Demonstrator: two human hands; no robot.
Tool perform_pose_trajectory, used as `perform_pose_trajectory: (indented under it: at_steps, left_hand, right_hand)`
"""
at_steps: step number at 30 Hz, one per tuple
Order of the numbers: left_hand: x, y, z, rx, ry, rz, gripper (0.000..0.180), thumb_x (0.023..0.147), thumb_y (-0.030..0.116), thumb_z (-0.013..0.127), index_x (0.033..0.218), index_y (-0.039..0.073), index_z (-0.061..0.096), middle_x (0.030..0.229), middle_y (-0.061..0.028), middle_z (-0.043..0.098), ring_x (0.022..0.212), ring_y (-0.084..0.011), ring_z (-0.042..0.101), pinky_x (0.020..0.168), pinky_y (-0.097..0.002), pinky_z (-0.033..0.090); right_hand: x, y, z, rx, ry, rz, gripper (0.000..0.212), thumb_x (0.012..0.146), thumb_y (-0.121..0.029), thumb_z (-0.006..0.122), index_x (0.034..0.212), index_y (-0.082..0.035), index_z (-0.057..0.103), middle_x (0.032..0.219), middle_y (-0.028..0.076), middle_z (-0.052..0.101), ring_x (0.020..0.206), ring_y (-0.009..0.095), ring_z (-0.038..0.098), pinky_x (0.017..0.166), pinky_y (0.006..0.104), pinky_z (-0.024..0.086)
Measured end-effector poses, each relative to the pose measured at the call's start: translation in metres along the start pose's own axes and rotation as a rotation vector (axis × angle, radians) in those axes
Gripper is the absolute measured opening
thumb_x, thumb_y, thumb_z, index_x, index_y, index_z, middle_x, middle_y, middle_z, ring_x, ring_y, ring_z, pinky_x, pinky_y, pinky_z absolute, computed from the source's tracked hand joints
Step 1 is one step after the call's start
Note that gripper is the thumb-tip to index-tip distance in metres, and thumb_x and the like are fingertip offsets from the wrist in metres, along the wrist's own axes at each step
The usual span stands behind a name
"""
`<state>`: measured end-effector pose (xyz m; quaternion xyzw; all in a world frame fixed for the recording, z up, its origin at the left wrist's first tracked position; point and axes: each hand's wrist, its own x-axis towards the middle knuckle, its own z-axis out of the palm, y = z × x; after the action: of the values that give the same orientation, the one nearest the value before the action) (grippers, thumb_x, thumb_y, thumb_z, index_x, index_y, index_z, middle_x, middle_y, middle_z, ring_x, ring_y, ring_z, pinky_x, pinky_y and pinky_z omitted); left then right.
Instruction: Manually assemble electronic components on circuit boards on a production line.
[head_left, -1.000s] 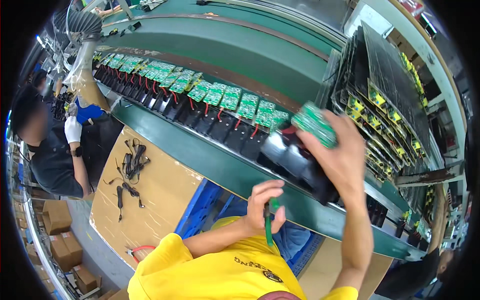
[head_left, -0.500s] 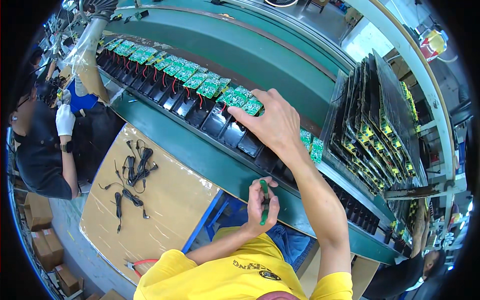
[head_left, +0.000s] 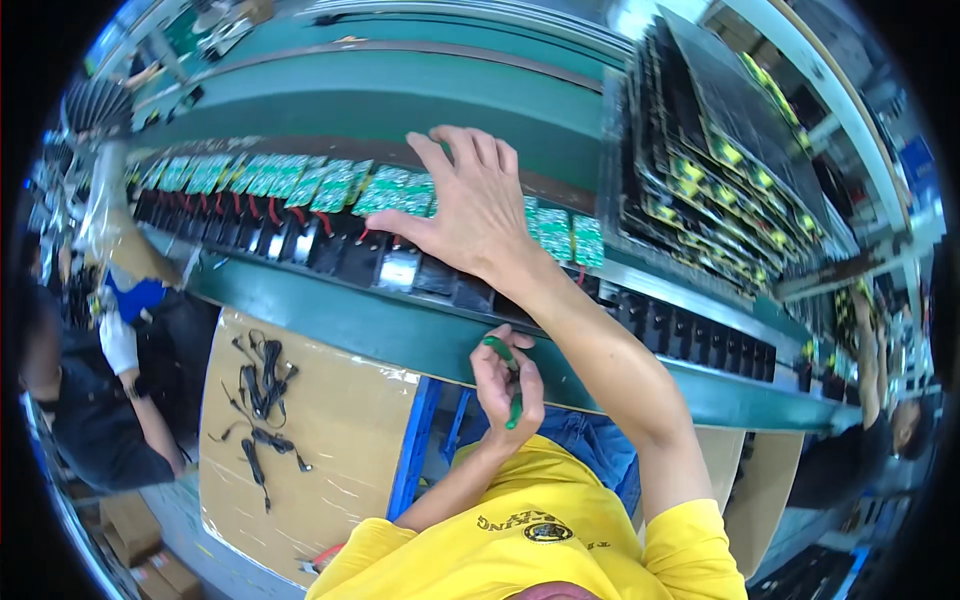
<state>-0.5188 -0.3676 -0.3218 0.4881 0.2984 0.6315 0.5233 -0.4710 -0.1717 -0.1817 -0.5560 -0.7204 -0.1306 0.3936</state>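
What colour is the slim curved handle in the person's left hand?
Green. The slim curved handle in the left hand shows best in the head view.

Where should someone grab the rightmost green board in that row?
Probably pinch the green board by its free right edge, from the right: it looks flat, another board crowds its left, and a red wire shows at its near edge.

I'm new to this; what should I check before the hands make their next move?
1. Slim green-handled tool held in the left hand: ok.
2. Right hand open, fingers spread: ok.
3. Right hand touching the flat green circuit boards: cannot tell, palm hidden.
4. Thin red wires firmly attached: cannot tell, too small.
5. Coiled black cables apart from the glossy black plastic cases: ok.
6. Red-handled metal tool fully visible: not ok, yellow fabric sleeve overlaps it.
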Motion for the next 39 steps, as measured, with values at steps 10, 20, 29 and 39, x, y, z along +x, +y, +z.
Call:
perform_pose_trajectory:
  at_steps: [10,20,29,39]
  left_hand:
    - [0.003,0.056,0.071,-0.116,-0.223,-0.121,0.084,0.099,0.0,0.068,0.174,0.0,0.029,0.13,-0.0195,0.066,0.095,-0.0179,0.061,0.077,-0.0269,0.052]
    - [0.025,0.107,0.132,0.311,-1.305,0.04,0.097,0.096,0.017,0.085,0.177,0.003,0.034,0.152,-0.0196,0.069,0.114,-0.0287,0.076,0.086,-0.0368,0.062]
    - [0.115,0.08,0.086,1.184,-0.911,0.427,0.069,0.095,-0.008,0.057,0.163,0.003,0.056,0.165,-0.0165,0.061,0.156,-0.0398,0.052,0.136,-0.0529,0.035]
    - [0.11,0.067,0.065,1.345,-0.945,0.481,0.07,0.096,-0.005,0.056,0.165,0.005,0.054,0.174,-0.0157,0.051,0.169,-0.0384,0.037,0.143,-0.0572,0.02]
  right_hand:
    - [-0.161,0.01,-0.233,0.832,-0.276,0.468,0.137,0.067,-0.074,0.101,0.17,0.001,0.05,0.156,0.022,0.065,0.135,0.032,0.066,0.116,0.0468,0.052]
    - [-0.297,0.043,-0.299,1.349,0.687,0.967,0.052,0.104,-0.027,0.079,0.146,-0.005,0.06,0.123,0.012,0.069,0.095,0.023,0.068,0.081,0.0384,0.056]
    - [-0.333,0.044,-0.317,1.098,0.832,1.231,0.011,0.116,-0.019,0.067,0.117,-0.007,0.066,0.095,0.009,0.067,0.077,0.019,0.061,0.073,0.0329,0.053]
    - [-0.326,0.047,-0.298,1.064,0.776,1.178,0.017,0.117,-0.022,0.068,0.118,-0.006,0.065,0.093,0.008,0.064,0.077,0.017,0.058,0.071,0.0307,0.049]
